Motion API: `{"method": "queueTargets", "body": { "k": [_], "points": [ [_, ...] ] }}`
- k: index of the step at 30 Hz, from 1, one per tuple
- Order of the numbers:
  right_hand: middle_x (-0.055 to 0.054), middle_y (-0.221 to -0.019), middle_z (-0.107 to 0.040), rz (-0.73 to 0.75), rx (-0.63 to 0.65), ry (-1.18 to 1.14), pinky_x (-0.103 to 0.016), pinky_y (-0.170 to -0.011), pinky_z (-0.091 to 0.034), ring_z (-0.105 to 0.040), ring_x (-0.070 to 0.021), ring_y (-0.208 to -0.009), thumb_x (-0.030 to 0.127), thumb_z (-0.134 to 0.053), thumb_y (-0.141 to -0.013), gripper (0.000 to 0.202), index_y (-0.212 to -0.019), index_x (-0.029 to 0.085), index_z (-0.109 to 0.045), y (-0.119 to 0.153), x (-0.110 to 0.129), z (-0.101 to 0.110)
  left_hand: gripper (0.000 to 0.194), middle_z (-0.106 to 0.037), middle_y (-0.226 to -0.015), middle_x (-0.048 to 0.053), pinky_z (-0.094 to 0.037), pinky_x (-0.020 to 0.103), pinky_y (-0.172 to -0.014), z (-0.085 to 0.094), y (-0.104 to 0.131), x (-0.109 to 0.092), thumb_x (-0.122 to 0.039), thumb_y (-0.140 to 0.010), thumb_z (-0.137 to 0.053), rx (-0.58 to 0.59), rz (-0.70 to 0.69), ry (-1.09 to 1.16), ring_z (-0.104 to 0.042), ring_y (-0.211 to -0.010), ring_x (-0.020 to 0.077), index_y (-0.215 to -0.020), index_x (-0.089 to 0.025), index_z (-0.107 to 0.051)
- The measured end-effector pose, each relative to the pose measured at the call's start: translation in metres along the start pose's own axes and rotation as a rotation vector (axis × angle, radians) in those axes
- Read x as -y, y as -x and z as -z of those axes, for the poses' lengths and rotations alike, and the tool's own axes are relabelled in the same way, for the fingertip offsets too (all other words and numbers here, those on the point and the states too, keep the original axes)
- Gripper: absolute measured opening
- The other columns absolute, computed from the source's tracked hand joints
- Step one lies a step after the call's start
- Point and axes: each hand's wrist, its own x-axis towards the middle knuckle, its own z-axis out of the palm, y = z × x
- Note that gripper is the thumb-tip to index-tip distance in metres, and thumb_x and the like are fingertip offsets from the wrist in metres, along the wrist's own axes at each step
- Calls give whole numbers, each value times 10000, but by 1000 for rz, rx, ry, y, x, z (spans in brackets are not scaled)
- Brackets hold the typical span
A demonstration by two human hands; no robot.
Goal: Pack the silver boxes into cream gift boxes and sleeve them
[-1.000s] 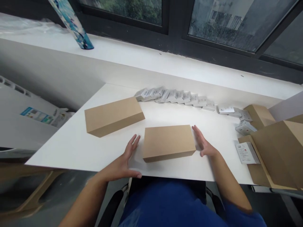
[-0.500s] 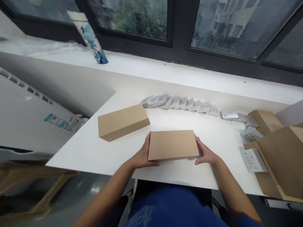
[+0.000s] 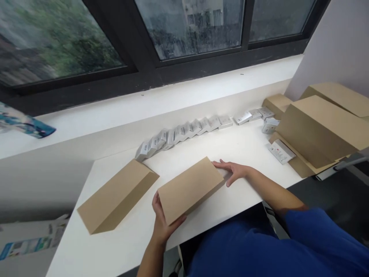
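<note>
A closed brown cardboard box (image 3: 190,188) is in front of me at the near part of the white table (image 3: 242,150). My left hand (image 3: 164,221) grips its left end, thumb on the near side and fingers round the far side. Beside the box's right end is my right hand (image 3: 232,171), its thumb and fingers spread apart, with nothing held in it. A second brown box (image 3: 115,194) lies to the left. Along the wall behind leans a row of several small silver-white boxes (image 3: 180,132).
At the right stand an open cardboard carton (image 3: 314,130) and a smaller brown box (image 3: 276,104). A small white box (image 3: 281,151) lies on the carton's flap. A patterned bottle (image 3: 29,121) stands on the windowsill (image 3: 184,90) at the left.
The view has turned to the right, so the table appears tilted. My right hand has come away from the box's right end and its fingers have spread. My left hand keeps hold of the box.
</note>
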Motion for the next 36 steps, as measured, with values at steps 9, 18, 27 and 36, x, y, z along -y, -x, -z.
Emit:
{"method": "queueTargets", "body": {
  "k": [9,18,27,36],
  "points": [
    [-26,-1807,-308,26,55,-182,-533,-1362,236,19,-309,-1757,523,-1083,-524,1238,-1629,394,-538,-6,-12,6,1225,-208,-1668,234,-317,777,-1317,-7,1,1,-778,-838,-721,-34,-30,17,-289,-1607,542,-1673,-287,30],
    [-89,-1824,-326,77,40,-515,-534,-1409,-136,-229,-364,-1739,675,-1041,-556,1202,-1620,368,-573,-1,-7,-7,1160,-412,-1462,168,-430,721,-1161,-30,-9,17,-699,-561,-932,-391,-197,234,-454,-1429,469,-1434,-300,-281],
    [-47,-1839,-337,84,-68,-686,-535,-1356,-268,-253,-382,-1722,902,-859,-648,1251,-1714,429,-404,4,10,-14,1011,-475,-1505,140,-369,553,-1161,-48,-45,-27,-376,-474,-1006,-482,-382,506,-452,-1461,371,-1263,-303,-379],
    [-44,-1842,-327,140,-73,-593,-524,-1415,-171,-273,-307,-1727,958,-683,-788,1094,-1695,393,-451,-2,-2,-10,1084,-441,-1398,70,-318,589,-1239,-10,-33,-39,-427,-332,-1043,-846,-460,224,-481,-1386,327,-1143,-310,-335]
  ]
}}
